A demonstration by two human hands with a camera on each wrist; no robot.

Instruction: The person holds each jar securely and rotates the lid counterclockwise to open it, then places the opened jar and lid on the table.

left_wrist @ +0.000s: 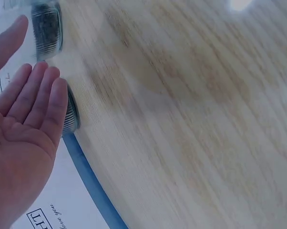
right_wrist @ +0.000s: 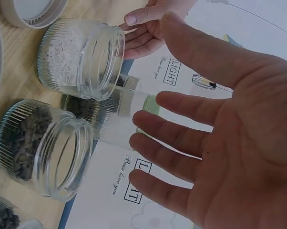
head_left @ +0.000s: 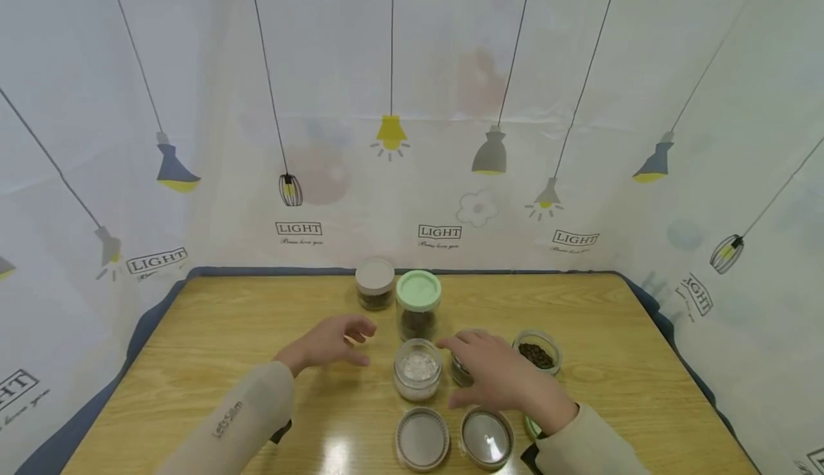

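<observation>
My left hand [head_left: 331, 340] is held above the table with fingers loosely bent and nothing in its grasp. To its right stands an open glass jar of white granules [head_left: 418, 382]. My right hand [head_left: 492, 371] hovers over an open jar of dark pieces [right_wrist: 26, 143], hiding most of it in the head view. The right wrist view shows those fingers spread and apart from the glass. A green-lidded jar [head_left: 418, 292] with dark contents stands behind the granules. Further back is a jar with a pale lid [head_left: 375, 276]. In the left wrist view, the left palm [left_wrist: 19, 143] holds nothing.
An open jar of dark brown beans [head_left: 536, 355] stands right of my right hand. Two round lids, one pale [head_left: 422, 438] and one shiny [head_left: 487, 438], lie near the front. A green lid [head_left: 532, 427] is partly hidden by the right wrist. Printed cloth [head_left: 367, 196] lines the back.
</observation>
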